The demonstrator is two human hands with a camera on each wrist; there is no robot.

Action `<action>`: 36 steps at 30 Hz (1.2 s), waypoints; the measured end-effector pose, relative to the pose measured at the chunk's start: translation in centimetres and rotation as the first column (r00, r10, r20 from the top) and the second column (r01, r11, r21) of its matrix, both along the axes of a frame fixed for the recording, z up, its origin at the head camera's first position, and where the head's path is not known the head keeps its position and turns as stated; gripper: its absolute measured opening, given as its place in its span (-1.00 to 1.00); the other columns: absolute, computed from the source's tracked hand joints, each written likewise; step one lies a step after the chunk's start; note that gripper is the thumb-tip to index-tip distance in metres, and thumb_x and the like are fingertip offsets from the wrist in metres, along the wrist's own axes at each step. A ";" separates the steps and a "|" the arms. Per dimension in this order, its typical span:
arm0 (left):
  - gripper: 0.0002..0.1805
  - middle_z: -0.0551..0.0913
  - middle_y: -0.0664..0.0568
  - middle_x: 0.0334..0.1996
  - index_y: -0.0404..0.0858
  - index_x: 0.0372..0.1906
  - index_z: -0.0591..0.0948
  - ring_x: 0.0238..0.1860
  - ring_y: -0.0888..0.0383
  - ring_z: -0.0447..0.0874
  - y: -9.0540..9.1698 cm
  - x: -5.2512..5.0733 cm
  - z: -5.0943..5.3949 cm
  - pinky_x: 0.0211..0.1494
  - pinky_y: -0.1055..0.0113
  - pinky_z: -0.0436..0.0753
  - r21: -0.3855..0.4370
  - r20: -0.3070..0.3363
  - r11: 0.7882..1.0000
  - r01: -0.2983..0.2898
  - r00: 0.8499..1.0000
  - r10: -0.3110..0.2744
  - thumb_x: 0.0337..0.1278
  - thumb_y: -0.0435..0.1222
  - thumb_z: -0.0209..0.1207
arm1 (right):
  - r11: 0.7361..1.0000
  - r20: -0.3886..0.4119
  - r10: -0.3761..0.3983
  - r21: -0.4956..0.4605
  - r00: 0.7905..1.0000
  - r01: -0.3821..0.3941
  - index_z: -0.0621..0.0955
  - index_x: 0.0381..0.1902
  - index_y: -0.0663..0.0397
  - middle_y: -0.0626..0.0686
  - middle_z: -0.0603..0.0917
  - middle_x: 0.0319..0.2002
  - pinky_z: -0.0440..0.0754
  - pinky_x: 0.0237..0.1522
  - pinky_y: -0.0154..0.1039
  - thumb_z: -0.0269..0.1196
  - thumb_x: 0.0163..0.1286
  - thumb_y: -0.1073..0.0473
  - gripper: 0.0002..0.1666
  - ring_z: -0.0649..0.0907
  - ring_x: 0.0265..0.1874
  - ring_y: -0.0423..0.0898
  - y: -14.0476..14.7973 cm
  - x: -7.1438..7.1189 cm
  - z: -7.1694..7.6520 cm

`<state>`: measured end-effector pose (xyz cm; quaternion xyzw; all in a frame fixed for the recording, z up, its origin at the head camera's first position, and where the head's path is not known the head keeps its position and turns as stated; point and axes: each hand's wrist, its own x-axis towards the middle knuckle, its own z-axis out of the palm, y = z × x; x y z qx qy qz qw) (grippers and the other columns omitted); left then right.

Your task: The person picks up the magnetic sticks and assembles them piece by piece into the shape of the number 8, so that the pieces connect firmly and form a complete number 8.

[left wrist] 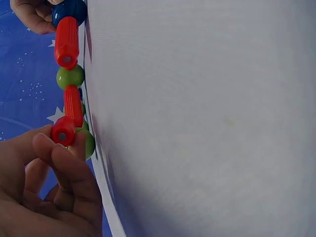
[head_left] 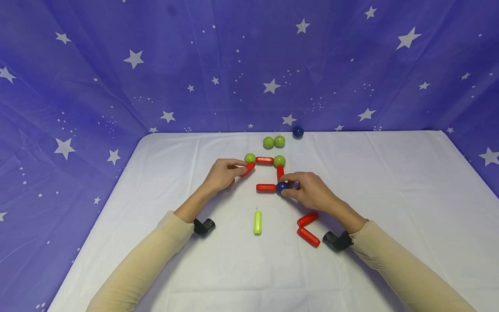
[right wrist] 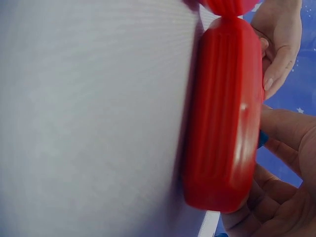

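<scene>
My left hand (head_left: 224, 175) pinches a red rod (head_left: 248, 169) between thumb and fingers, its far end at a green ball (head_left: 250, 158). In the left wrist view, the near end of that red rod (left wrist: 63, 132) shows a grey round tip. My right hand (head_left: 312, 189) grips a blue ball (head_left: 281, 187) between thumb and fingers. A red rod (head_left: 266, 187) extends left from the blue ball, and another red rod (head_left: 280, 173) runs back to a second green ball (head_left: 279, 161). A further red rod (head_left: 264, 160) lies between the two green balls.
Behind the joined pieces sit two loose green balls (head_left: 268, 142) and a blue ball (head_left: 298, 132) at the table's back edge. A yellow-green rod (head_left: 257, 222) lies in front. Two red rods (head_left: 308, 236) lie near my right wrist. A bit of red shows under my left hand.
</scene>
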<state>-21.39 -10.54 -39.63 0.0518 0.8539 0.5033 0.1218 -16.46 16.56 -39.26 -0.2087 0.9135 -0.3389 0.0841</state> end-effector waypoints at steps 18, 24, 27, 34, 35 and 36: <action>-0.73 0.67 -0.09 -0.36 -0.19 0.03 0.71 -0.75 0.20 0.39 -0.1 0.2 -0.2 -0.66 0.39 0.34 0.068 0.075 0.996 -0.060 0.996 0.055 0.25 -0.26 0.27 | 1.000 0.000 -0.006 0.013 1.000 0.006 0.67 0.10 0.05 -0.04 0.67 -0.26 0.58 -0.30 -0.23 0.41 0.27 0.21 -0.58 0.57 -0.34 -0.08 0.1 0.0 -0.1; -0.74 0.69 -0.08 -0.37 -0.20 0.01 0.70 -0.76 0.22 0.35 -0.2 0.3 -0.1 -0.65 0.40 0.38 0.091 0.114 0.991 -0.098 0.990 0.087 0.25 -0.27 0.26 | 1.000 -0.003 -0.002 0.015 1.000 0.002 0.67 0.11 0.05 -0.03 0.67 -0.25 0.58 -0.29 -0.23 0.41 0.27 0.21 -0.57 0.57 -0.33 -0.07 0.1 0.0 -0.1; -0.75 0.69 -0.08 -0.38 -0.21 0.01 0.69 -0.77 0.24 0.34 -0.2 0.3 -0.2 -0.66 0.40 0.37 0.099 0.124 0.990 -0.102 0.988 0.090 0.26 -0.26 0.25 | 1.000 0.000 -0.001 0.013 1.000 0.001 0.67 0.10 0.04 -0.03 0.67 -0.25 0.59 -0.29 -0.23 0.41 0.27 0.21 -0.58 0.57 -0.33 -0.07 0.1 0.0 -0.1; -0.74 0.70 -0.07 -0.39 -0.24 0.00 0.66 -0.79 0.25 0.34 -0.2 0.3 -0.4 -0.68 0.40 0.37 0.097 0.124 0.988 -0.124 0.986 0.112 0.27 -0.23 0.25 | 1.000 0.003 -0.001 0.009 1.000 0.001 0.67 0.10 0.03 -0.03 0.67 -0.24 0.58 -0.30 -0.23 0.41 0.27 0.21 -0.58 0.57 -0.34 -0.07 0.1 0.0 -0.1; -0.74 0.70 -0.07 -0.39 -0.25 -0.01 0.66 -0.79 0.25 0.34 -0.3 0.4 -0.4 -0.68 0.40 0.37 0.096 0.124 0.987 -0.131 0.985 0.119 0.27 -0.23 0.25 | 1.000 0.002 -0.002 0.009 1.000 0.002 0.67 0.10 0.03 -0.03 0.67 -0.24 0.59 -0.30 -0.23 0.41 0.27 0.21 -0.58 0.57 -0.34 -0.07 0.1 0.0 -0.1; -0.74 0.70 -0.06 -0.39 -0.25 -0.02 0.65 -0.78 0.25 0.34 -0.3 0.4 -0.3 -0.68 0.40 0.38 0.096 0.126 0.986 -0.135 0.984 0.123 0.26 -0.22 0.25 | 1.000 0.002 -0.002 0.008 1.000 0.002 0.67 0.10 0.03 -0.03 0.67 -0.24 0.59 -0.30 -0.23 0.41 0.27 0.21 -0.58 0.57 -0.34 -0.07 0.1 0.0 -0.1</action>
